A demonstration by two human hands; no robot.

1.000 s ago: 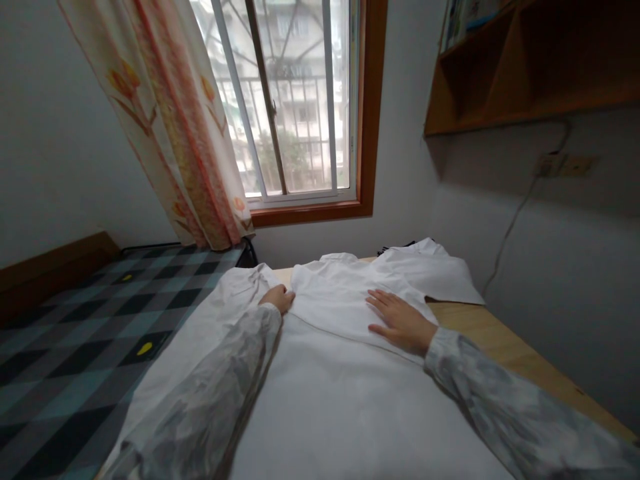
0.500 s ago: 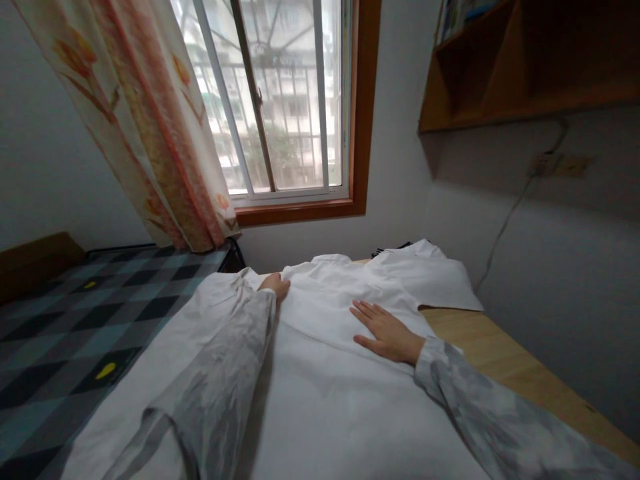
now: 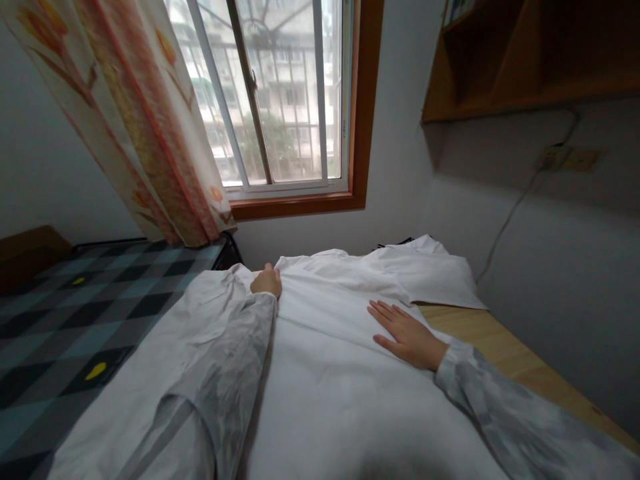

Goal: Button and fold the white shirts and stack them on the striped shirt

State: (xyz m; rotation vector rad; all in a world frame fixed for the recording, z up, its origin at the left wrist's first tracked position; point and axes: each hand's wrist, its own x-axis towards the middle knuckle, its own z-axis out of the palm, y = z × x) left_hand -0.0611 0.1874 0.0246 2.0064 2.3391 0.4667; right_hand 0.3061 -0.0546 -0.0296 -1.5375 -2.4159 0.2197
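Note:
A white garment (image 3: 340, 373) lies spread over a wooden table (image 3: 505, 353). My left hand (image 3: 267, 281) is closed on a fold of the cloth near the garment's far edge. Flat on the cloth to the right rests my right hand (image 3: 407, 333), palm down with fingers together and extended. Both arms wear grey mottled sleeves. A white sleeve or collar part (image 3: 425, 273) of the garment lies at the far right.
A bed with a dark checked cover (image 3: 75, 313) stands to the left. A window (image 3: 280, 100) with a patterned curtain (image 3: 130, 120) is ahead. A wooden shelf (image 3: 530, 60) hangs at upper right, above a wall socket (image 3: 565, 159) with a cable.
My left hand has slid farther along the cloth's edge toward the window. My right hand shifted slightly right on the cloth. The view moved a little.

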